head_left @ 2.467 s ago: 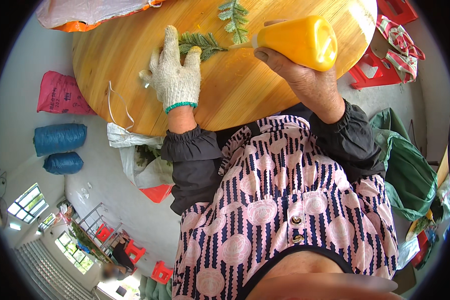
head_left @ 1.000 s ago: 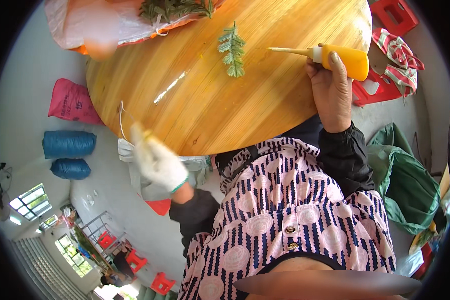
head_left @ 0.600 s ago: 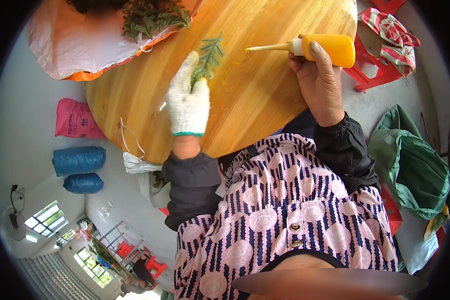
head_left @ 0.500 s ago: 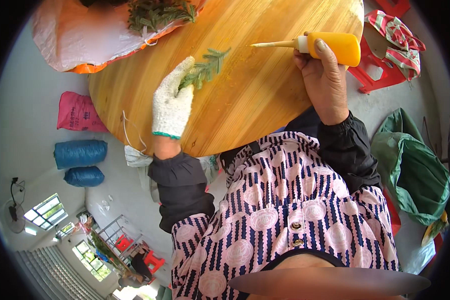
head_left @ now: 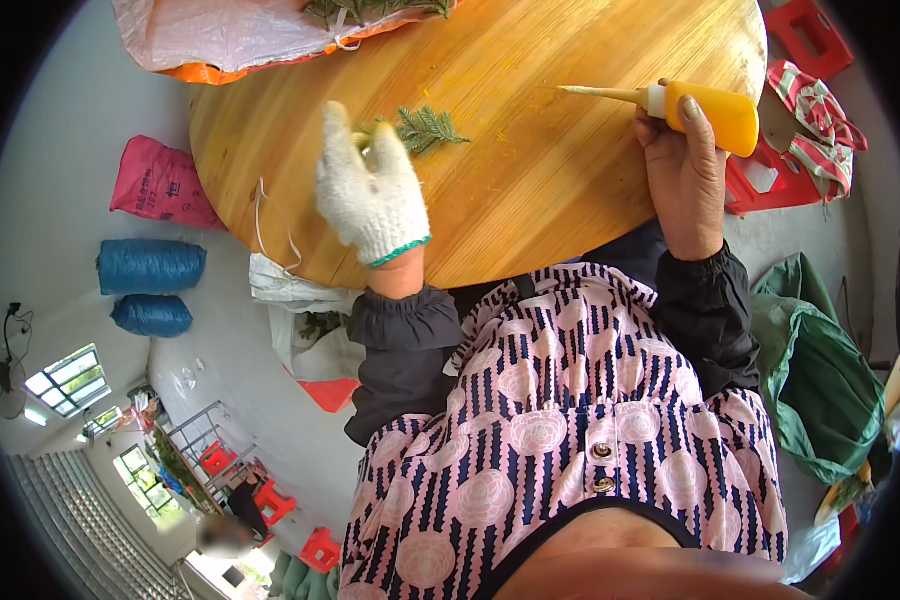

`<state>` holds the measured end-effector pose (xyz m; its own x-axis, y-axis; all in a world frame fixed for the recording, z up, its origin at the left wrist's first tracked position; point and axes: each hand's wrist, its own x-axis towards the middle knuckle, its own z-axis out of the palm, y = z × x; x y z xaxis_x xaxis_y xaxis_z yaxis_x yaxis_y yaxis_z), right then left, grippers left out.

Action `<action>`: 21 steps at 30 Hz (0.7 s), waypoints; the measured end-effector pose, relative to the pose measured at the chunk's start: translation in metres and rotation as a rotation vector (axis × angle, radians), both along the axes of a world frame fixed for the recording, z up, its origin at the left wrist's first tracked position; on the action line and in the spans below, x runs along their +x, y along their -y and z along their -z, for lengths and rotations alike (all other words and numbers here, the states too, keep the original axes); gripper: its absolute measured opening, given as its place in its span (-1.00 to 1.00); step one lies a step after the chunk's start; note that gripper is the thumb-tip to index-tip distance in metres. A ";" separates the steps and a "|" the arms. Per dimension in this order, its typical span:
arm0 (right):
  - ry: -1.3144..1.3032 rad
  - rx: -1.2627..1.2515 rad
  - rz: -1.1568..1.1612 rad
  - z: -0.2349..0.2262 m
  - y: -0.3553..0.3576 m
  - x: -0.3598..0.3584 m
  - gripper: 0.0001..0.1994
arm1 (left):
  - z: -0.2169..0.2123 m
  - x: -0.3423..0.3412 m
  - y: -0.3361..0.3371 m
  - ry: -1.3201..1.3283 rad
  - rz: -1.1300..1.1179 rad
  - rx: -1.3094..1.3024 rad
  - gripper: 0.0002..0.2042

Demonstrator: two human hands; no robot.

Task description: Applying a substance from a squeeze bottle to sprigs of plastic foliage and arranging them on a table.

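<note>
My left hand (head_left: 375, 195), in a white knitted glove with a green cuff edge, is over the left part of the round wooden table (head_left: 530, 190). Its index finger points away while the thumb bends in around a small green fir-like sprig (head_left: 427, 130). The sprig's leafy tip sticks out to the right of the thumb; its stem end is partly hidden by the glove. Bare, my right hand (head_left: 685, 175) grips a yellow squeeze bottle (head_left: 715, 115) above the table's right side. The bottle lies sideways in the fingers, its long pale nozzle (head_left: 602, 93) pointing left.
More green sprigs (head_left: 380, 10) lie on an orange-edged plastic sack (head_left: 240, 40) at the far left. Red stools (head_left: 810, 40) and a striped bag (head_left: 820, 115) stand at right, near green cloth (head_left: 820, 370). Pink (head_left: 165, 185) and blue sacks (head_left: 152, 265) sit on the left floor.
My left hand has turned and tilted, with the sprig now pointing right instead of up and right. The whole view has shifted; the right hand keeps hold of the squeeze bottle.
</note>
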<state>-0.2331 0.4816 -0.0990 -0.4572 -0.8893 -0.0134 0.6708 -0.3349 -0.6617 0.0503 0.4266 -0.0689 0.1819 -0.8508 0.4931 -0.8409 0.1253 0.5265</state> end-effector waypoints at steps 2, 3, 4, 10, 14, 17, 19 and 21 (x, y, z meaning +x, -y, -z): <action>-0.064 0.025 0.041 -0.005 -0.001 0.002 -0.70 | 0.010 -0.003 0.002 0.144 0.045 0.035 -0.39; -0.071 0.021 0.032 -0.008 -0.001 0.004 -0.70 | 0.011 -0.003 0.003 0.234 0.062 0.060 -0.37; -0.106 0.009 -0.001 -0.011 -0.001 0.006 -0.71 | 0.014 -0.002 0.003 0.228 0.056 0.059 -0.37; -0.367 -0.100 -0.246 -0.033 0.026 0.037 -0.69 | 0.023 -0.004 0.002 0.219 0.101 0.052 -0.33; -0.654 -0.113 -0.270 -0.033 0.051 0.060 -0.73 | 0.023 -0.013 0.001 0.259 0.072 0.063 -0.28; -0.818 -0.190 -0.310 -0.051 0.061 0.071 -0.76 | 0.019 -0.016 0.001 0.297 0.030 0.101 -0.27; -0.814 -0.194 -0.346 -0.040 0.063 0.073 -0.74 | 0.019 -0.017 0.000 0.302 0.014 0.140 -0.26; -0.753 -0.177 -0.362 -0.034 0.061 0.075 -0.74 | 0.021 -0.018 -0.001 0.255 0.055 0.114 -0.25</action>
<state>-0.1585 0.4203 -0.0650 0.0246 -0.9427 0.3328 0.1586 -0.3250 -0.9323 0.0320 0.4278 -0.0895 0.0160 -0.9087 0.4171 -0.9416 0.1266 0.3120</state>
